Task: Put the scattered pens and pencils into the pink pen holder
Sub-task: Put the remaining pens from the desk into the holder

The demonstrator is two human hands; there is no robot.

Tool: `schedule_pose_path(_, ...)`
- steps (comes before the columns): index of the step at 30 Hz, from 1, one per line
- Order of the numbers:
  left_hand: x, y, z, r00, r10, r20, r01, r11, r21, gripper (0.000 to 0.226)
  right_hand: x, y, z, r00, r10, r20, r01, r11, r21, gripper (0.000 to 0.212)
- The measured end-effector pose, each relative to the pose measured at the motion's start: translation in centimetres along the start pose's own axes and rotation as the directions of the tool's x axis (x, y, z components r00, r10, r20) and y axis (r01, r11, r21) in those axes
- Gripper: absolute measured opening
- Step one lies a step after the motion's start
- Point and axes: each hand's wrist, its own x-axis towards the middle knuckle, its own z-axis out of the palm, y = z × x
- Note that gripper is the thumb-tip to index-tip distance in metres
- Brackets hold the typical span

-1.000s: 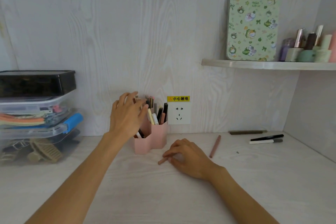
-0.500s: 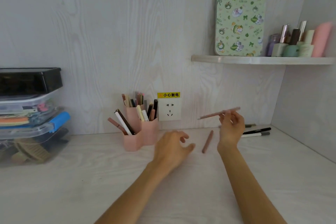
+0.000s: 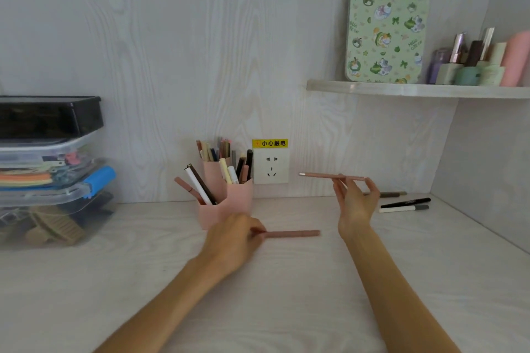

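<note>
The pink pen holder stands on the desk by the back wall, filled with several pens and pencils. My right hand is raised to its right and pinches a thin pink pencil, held level in the air. My left hand rests on the desk just in front of the holder, its fingers closed on the left end of a second pink pencil that lies flat. A black pen, a white pen and a brown pencil lie at the back right.
Stacked clear storage boxes with a black lid fill the left side of the desk. A wall socket sits behind the holder. A shelf at upper right carries a green patterned tin and several bottles.
My left hand came away from the holder, crossed the desk and took hold of the pencil lying there, which turned level. My right hand lifted a pink pencil off the desk and keeps it raised.
</note>
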Motion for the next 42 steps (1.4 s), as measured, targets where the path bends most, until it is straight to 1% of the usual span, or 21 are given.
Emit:
schedule_pose_path(2, -1.4, -3.0, -1.2, 0.999, -0.016, 0.035, 0.015, 1.000, 0.022, 0.019, -0.4, 0.2, -0.1, 0.991, -0.114, 0.066, 0.120, 0.988, -0.099, 0.048)
schedule_pose_path(4, -2.9, -5.6, -2.3, 0.996, -0.072, 0.046, 0.073, 0.997, -0.033, 0.017, -1.2, 0.6, 0.2, 0.962, -0.231, 0.144, 0.256, 0.948, -0.187, 0.042)
schedule_pose_path(7, -3.4, -7.5, -3.4, 0.990, -0.143, 0.006, 0.138, 0.938, -0.317, 0.019, -3.0, 1.6, 2.1, 0.885, -0.373, 0.279, 0.441, 0.866, -0.237, 0.034)
schedule_pose_path(11, -2.9, -7.0, -4.1, 0.954, -0.242, -0.175, 0.078, 0.767, -0.637, 0.019, -5.3, 2.9, 5.2, 0.763, -0.503, 0.405, 0.621, 0.745, -0.244, 0.029)
schedule_pose_path(13, -2.7, -6.9, -4.4, 0.904, -0.349, -0.246, 0.047, 0.654, -0.755, 0.017, -6.1, 3.8, 6.5, 0.715, -0.524, 0.463, 0.681, 0.670, -0.294, 0.028)
schedule_pose_path(15, -2.7, -7.1, -4.8, 0.821, -0.480, -0.309, -0.002, 0.539, -0.843, 0.016, -6.3, 4.6, 7.2, 0.686, -0.513, 0.515, 0.716, 0.600, -0.357, 0.029)
schedule_pose_path(17, -2.8, -7.6, -5.2, 0.720, -0.599, -0.350, -0.054, 0.454, -0.889, 0.015, -6.2, 5.5, 7.5, 0.652, -0.476, 0.590, 0.755, 0.479, -0.448, 0.027)
schedule_pose_path(19, -2.7, -8.0, -5.5, 0.632, -0.696, -0.342, -0.096, 0.368, -0.925, 0.016, -5.8, 6.4, 7.2, 0.569, -0.460, 0.682, 0.817, 0.223, -0.532, 0.019)
schedule_pose_path(20, -2.7, -8.1, -5.6, 0.595, -0.733, -0.329, -0.121, 0.324, -0.938, 0.018, -5.6, 6.9, 7.1, 0.507, -0.453, 0.733, 0.844, 0.088, -0.529, 0.018)
schedule_pose_path(21, -2.7, -8.3, -5.7, 0.560, -0.765, -0.319, -0.143, 0.290, -0.946, 0.019, -5.4, 7.3, 6.8, 0.454, -0.431, 0.780, 0.862, -0.009, -0.506, 0.019)
schedule_pose_path(23, -2.6, -8.5, -5.9, 0.498, -0.803, -0.326, -0.183, 0.270, -0.945, 0.019, -5.1, 7.6, 6.3, 0.416, -0.344, 0.842, 0.879, -0.084, -0.469, 0.027)
schedule_pose_path(25, -2.6, -8.4, -6.1, 0.454, -0.811, -0.369, -0.210, 0.305, -0.929, 0.018, -4.6, 7.5, 5.5, 0.409, -0.227, 0.884, 0.897, -0.077, -0.434, 0.037)
schedule_pose_path(26, -2.6, -8.4, -6.3, 0.431, -0.802, -0.412, -0.214, 0.353, -0.911, 0.018, -4.4, 7.4, 4.9, 0.391, -0.178, 0.903, 0.910, -0.069, -0.408, 0.044)
schedule_pose_path(28, -2.8, -8.1, -6.6, 0.394, -0.739, -0.546, -0.218, 0.502, -0.837, 0.016, -4.1, 7.0, 3.4, 0.352, -0.124, 0.928, 0.930, -0.069, -0.362, 0.057)
schedule_pose_path(30, -2.9, -7.7, -6.8, 0.391, -0.621, -0.679, -0.239, 0.644, -0.726, 0.013, -3.7, 6.4, 1.8, 0.339, -0.101, 0.935, 0.933, -0.094, -0.349, 0.063)
schedule_pose_path(31, -2.9, -7.4, -6.7, 0.411, -0.563, -0.717, -0.246, 0.689, -0.682, 0.013, -3.4, 6.0, 1.0, 0.341, -0.090, 0.936, 0.929, -0.119, -0.350, 0.063)
schedule_pose_path(33, -2.6, -6.9, -6.3, 0.475, -0.477, -0.739, -0.256, 0.729, -0.635, 0.013, -2.4, 5.2, -0.5, 0.368, -0.047, 0.929, 0.916, -0.153, -0.371, 0.058)
schedule_pose_path(36, -1.9, -6.1, -5.4, 0.584, -0.336, -0.739, -0.219, 0.811, -0.542, 0.016, -0.8, 3.9, -2.6, 0.463, 0.022, 0.886, 0.874, -0.177, -0.452, 0.043)
schedule_pose_path(37, -1.7, -6.0, -5.1, 0.631, -0.276, -0.725, -0.159, 0.869, -0.469, 0.019, -0.4, 3.7, -3.1, 0.492, 0.034, 0.870, 0.859, -0.180, -0.479, 0.039)
schedule_pose_path(39, -1.1, -6.0, -4.6, 0.712, -0.152, -0.686, 0.000, 0.976, -0.216, 0.026, 0.4, 2.9, -3.9, 0.542, 0.054, 0.838, 0.832, -0.175, -0.527, 0.032)
schedule_pose_path(42, -0.3, -6.4, -4.3, 0.792, -0.064, -0.607, 0.148, 0.985, 0.090, 0.039, 1.5, 1.6, -4.7, 0.605, 0.077, 0.792, 0.792, -0.160, -0.589, 0.027)
